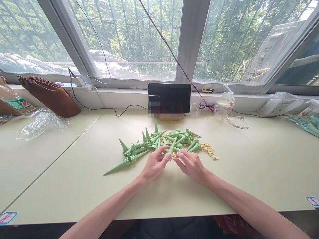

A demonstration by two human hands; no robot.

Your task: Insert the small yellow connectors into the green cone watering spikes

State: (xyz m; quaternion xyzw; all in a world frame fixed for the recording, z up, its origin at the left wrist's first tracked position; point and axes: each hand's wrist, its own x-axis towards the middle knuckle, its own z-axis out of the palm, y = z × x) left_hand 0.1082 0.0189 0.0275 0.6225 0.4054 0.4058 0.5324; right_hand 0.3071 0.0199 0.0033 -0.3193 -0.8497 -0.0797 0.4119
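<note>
Centrally, 1 green plastic spike (171, 147) is held in my left hand (154, 163), above the near edge of a heap of similar parts; its narrow end points up and away from me. My left thumb and fingers are closed around its lower part. My right hand (192, 164) is beside it, thumb and index finger bent close together at 1 small yellow fitting (173, 155); I cannot tell whether they grip it.

Just beyond my hands lie the other green spikes (142, 150), hollow and collared at the wide end. Most lie on their sides, overlapping; several at the left and back point upward, and 1 at the near left extends its tip toward the front edge. Loose yellow fittings (208, 150) lie among them and spread to the right.

Behind the heap, 1 black-screened tablet (171, 98) leans on a stand. To its right are 1 clear plastic bag (224, 103) and 1 coiled white cable (238, 122); 1 yellow utility knife (207, 90) lies on the windowsill (134, 94). Farther left are crumpled clear wrap (43, 122) and 1 brown pouch (51, 96). All but the knife rest on the pale tabletop (82, 189).
</note>
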